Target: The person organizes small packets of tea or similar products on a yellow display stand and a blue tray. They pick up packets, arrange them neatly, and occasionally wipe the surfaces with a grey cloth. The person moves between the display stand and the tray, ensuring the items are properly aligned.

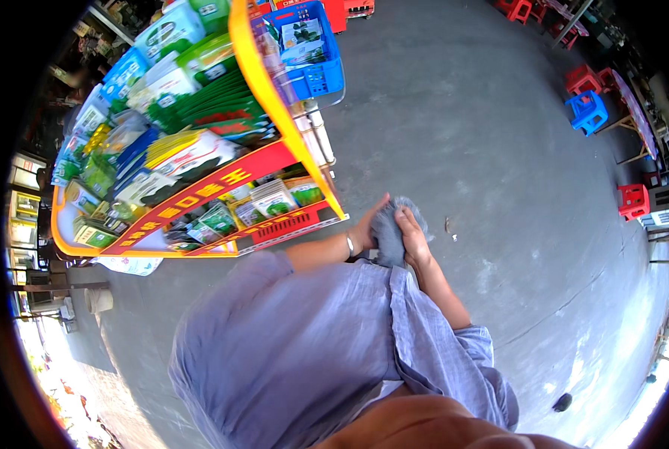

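Note:
Both hands are held together in front of my body. My left hand (366,229), with a silver-coloured bracelet at the wrist, grips one side of a grey fluffy bundle (389,238), perhaps a cloth or a duster head. On its other side, the fingers of my right hand (414,236) wrap over it. The bundle's full shape is partly covered by the fingers. To the left of the hands stands a display rack (199,193) with yellow edging and red lettered strips. Its tiers hold many upright packets (222,101) printed with leafy plants, probably seed packets.
A blue plastic basket (317,84) with packets hangs beyond the rack's right edge. Red stools (633,202) and a blue stool (587,112) stand at the far right by a cloth-covered table (635,115). A dark lump (562,402) lies on the concrete floor (514,168). A pale bucket (98,300) is at left.

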{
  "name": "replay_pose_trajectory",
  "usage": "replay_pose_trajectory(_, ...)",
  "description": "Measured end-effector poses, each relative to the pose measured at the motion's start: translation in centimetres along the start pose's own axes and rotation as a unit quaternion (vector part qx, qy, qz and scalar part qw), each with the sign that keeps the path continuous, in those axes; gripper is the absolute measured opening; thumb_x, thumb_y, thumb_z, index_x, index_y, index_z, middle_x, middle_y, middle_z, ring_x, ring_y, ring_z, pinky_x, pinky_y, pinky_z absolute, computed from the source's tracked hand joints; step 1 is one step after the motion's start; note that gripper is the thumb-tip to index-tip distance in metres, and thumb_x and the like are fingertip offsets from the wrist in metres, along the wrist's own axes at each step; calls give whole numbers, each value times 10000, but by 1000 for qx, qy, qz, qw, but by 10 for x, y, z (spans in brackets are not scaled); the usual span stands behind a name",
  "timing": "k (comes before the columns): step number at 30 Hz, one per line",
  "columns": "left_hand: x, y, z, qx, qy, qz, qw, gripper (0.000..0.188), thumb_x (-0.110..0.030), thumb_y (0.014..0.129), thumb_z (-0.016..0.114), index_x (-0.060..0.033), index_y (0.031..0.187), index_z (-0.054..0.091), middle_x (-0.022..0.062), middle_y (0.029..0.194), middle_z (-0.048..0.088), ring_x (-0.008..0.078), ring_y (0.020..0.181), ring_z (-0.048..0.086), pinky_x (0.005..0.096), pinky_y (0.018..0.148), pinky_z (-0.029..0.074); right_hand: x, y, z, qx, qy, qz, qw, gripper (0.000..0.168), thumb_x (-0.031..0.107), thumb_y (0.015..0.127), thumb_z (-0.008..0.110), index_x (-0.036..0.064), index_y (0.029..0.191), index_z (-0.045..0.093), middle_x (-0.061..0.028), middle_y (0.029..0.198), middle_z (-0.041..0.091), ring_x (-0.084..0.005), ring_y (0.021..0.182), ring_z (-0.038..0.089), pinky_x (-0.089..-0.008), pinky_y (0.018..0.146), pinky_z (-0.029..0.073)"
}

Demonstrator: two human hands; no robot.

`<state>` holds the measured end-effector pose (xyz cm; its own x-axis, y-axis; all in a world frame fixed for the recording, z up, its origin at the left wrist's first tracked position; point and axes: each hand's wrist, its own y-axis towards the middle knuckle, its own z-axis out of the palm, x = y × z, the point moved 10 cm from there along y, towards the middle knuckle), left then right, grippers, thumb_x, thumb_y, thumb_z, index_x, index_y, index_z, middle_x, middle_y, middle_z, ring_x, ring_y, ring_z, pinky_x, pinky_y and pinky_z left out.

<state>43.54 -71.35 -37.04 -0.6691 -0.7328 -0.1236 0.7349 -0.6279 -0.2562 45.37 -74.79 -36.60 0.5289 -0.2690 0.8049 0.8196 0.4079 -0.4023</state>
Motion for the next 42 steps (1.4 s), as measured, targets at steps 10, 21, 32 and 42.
replay_pose_trajectory(10,-118,297,29,-82,40,-74,993,546,-465,891,501,-144,1324,414,147,1306,471,296,1184,473,503,975,386,175,262,-283,-247,-324,-114,906,387,60,849,527,-53,1213,463,-156,1137,566,-227,1032,531,-333,910,425)
replay_pose_trajectory(21,-399,393,47,-69,240,-64,966,448,-400,941,453,-145,1308,432,71,1239,532,192,1118,520,371,940,421,132,277,-543,-401,-119,300,857,351,172,844,539,-62,1106,540,-191,1051,614,-290,906,610,-379,781,489)
replay_pose_trajectory(32,-728,511,46,-228,98,172,953,345,-402,949,450,-100,798,523,100,1118,588,172,1027,547,307,877,448,324,676,-519,-307,-158,285,894,330,212,818,593,-40,1030,571,-191,998,623,-271,853,623,-376,719,498)
replay_pose_trajectory(42,-962,463,21,-380,137,402,822,269,-275,945,480,-52,1060,576,79,1042,621,165,952,589,317,849,472,728,1261,-85,-26,-222,-93,970,383,82,789,625,-15,1149,535,-141,1068,592,-229,922,590,-335,779,488)
